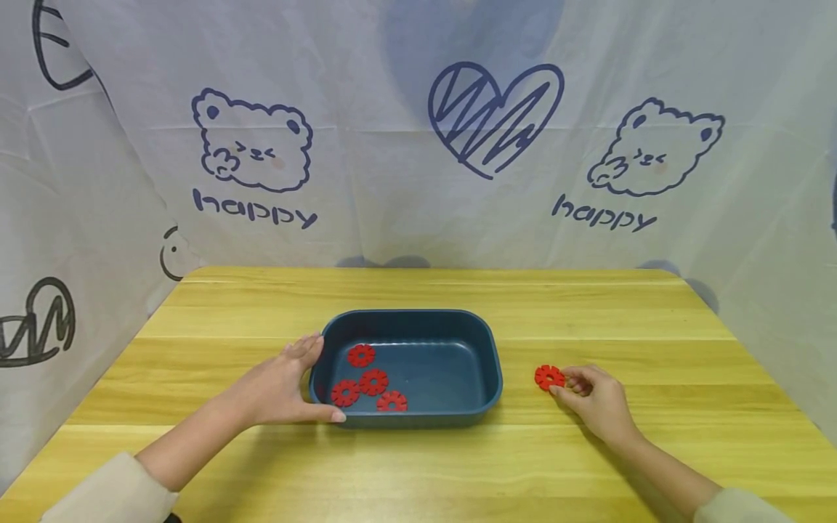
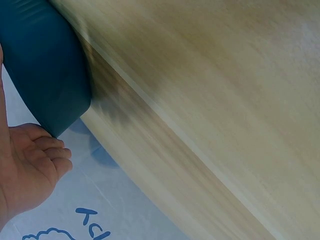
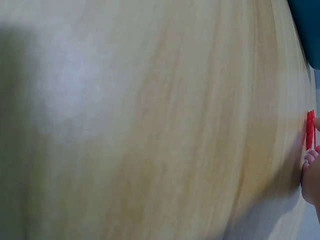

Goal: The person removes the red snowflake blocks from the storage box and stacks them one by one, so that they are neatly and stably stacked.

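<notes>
L hand (image 1: 284, 385), spread wide, grips blue bin (image 1: 418, 419) @ L end; R hand (image 1: 600, 407) pinches red disc (image 1: 543, 377) @ edge.

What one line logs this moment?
left hand: holds blue tub; right hand: pinches red slotted building disc; in tub: four matching discs

Red discs (image 1: 542, 378); dark-blue tray (image 1: 445, 374); yellow, wood-grained table (image 1: 588, 312); white, bear-printed cloth (image 1: 373, 181).

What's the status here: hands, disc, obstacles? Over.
Left hand holding bin. Right hand pinching red disc, right of bin. Four more discs inside. Bin's right wall between disc and others.
</notes>
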`<control>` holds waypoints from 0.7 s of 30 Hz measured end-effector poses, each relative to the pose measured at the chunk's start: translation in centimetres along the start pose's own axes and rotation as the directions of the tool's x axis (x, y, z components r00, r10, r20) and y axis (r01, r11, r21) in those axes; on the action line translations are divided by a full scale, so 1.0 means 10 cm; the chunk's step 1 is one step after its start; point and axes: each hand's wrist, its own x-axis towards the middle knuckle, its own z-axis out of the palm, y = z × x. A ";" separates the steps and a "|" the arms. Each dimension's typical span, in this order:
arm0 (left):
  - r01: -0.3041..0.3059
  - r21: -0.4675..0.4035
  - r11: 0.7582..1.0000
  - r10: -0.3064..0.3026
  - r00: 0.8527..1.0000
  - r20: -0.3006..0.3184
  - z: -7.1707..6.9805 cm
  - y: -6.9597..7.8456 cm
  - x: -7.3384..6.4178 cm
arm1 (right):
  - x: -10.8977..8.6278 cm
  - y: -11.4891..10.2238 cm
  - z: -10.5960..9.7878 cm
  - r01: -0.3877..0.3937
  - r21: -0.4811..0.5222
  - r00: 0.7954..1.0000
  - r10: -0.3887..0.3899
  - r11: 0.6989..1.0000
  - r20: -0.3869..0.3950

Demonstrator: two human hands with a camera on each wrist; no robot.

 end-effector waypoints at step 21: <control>-0.007 -0.007 1.000 0.007 1.000 -0.003 0.03 -0.02 0.00 | -0.02 0.01 0.01 -0.014 -0.027 1.000 0.015 1.000 0.009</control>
